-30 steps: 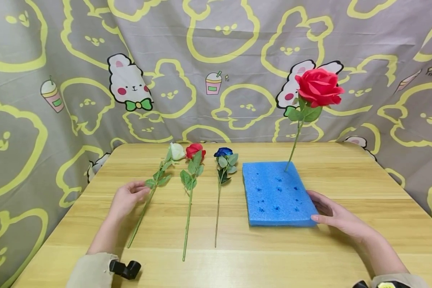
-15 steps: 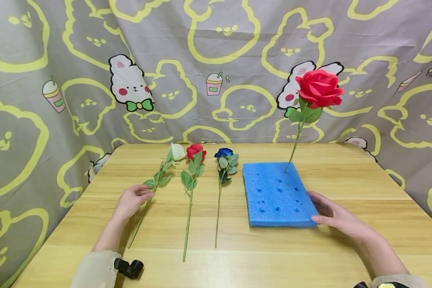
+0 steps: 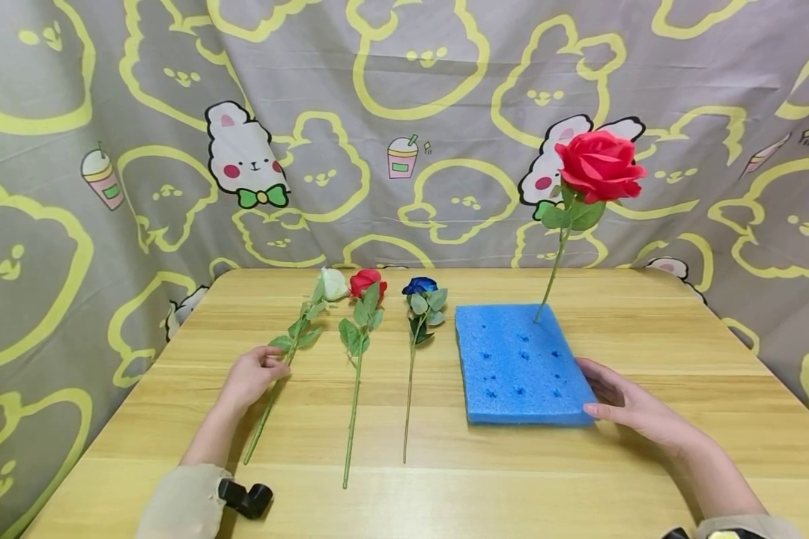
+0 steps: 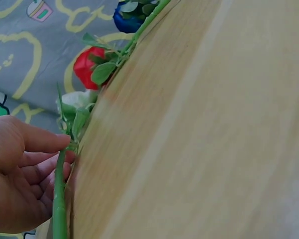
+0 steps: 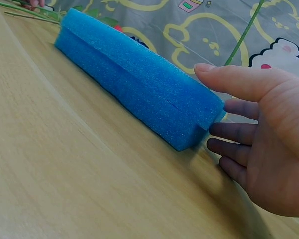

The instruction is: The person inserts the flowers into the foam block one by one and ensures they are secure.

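- Cartoon-print curtain (image 3: 350, 67) behind wooden table (image 3: 458, 486).
- Left hand (image 3: 251, 378) pinches white rose (image 3: 300, 326) by its stem, bloom lying beyond.
- Probably light, springy; hold below leaves.
- Right hand (image 3: 634, 412), fingers loosely extended, touches blue foam (image 3: 505, 374).

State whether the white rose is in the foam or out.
Out. The white rose, pinched by the left hand, is apart from the foam; its stem end is bare.

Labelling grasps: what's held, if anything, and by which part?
The left hand pinches the white rose by its stem, just below the leaves. The right hand only touches the blue foam block.
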### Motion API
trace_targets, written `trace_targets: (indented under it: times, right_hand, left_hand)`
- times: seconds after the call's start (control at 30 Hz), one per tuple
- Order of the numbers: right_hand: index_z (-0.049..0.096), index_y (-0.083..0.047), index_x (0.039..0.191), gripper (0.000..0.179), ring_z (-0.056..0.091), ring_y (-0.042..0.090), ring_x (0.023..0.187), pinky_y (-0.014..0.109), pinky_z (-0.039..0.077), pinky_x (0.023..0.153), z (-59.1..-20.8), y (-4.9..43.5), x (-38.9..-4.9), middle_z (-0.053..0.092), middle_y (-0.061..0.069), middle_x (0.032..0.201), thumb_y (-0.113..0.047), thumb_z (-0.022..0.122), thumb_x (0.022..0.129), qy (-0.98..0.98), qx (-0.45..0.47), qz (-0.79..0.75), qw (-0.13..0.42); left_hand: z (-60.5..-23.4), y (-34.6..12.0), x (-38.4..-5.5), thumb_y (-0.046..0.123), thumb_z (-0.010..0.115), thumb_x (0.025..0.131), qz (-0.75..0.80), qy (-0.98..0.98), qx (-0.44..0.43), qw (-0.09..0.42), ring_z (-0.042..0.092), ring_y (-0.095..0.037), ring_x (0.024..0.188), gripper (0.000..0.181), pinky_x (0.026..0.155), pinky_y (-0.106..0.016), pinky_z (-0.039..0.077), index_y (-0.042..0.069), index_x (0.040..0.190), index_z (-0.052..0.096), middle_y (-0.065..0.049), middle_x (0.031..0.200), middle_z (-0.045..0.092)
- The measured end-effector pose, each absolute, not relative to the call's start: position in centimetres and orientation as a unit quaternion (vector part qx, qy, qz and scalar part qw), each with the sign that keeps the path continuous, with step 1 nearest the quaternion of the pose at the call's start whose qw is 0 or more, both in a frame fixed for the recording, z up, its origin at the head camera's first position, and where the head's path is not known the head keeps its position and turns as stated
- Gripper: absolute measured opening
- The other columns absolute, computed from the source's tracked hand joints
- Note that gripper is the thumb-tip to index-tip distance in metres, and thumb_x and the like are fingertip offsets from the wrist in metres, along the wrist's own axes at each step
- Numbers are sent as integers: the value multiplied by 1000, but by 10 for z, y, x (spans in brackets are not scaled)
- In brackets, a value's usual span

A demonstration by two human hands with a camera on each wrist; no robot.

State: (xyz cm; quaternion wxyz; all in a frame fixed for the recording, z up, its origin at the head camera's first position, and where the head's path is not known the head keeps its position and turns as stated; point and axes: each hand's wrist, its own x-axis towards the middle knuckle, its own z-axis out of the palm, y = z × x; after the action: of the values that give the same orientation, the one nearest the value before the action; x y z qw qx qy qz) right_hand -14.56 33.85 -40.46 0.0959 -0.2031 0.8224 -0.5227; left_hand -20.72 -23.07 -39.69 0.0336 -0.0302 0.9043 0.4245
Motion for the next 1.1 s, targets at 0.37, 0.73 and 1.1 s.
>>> trace_targets:
  times: [0.37,0.73,1.1]
  right_hand:
    - [16,12,143,64,31,-21,116,4,31,91,-403,338,-145,16,36,146,-4,52,93,824,-202,-521,97]
    - [17,12,143,63,32,-20,116,5,31,91,-403,338,-148,18,37,145,-4,53,93,825,-206,-518,94]
    - [17,12,143,63,31,-20,116,4,31,91,-403,339,-148,19,36,145,-5,53,93,830,-205,-511,92]
  left_hand:
    - [-389,-229,-206,10,63,86,435,898,-26,64,55,-28,92,45,78,-38,45,-12,122,49,-15,96,62]
    - [-387,-229,-204,7,64,84,435,896,-41,84,58,-21,77,32,66,-31,52,-14,107,58,-20,97,60]
    - [-386,-231,-204,6,61,87,484,866,-38,123,57,-19,77,36,66,-32,54,-16,115,53,-15,95,61]
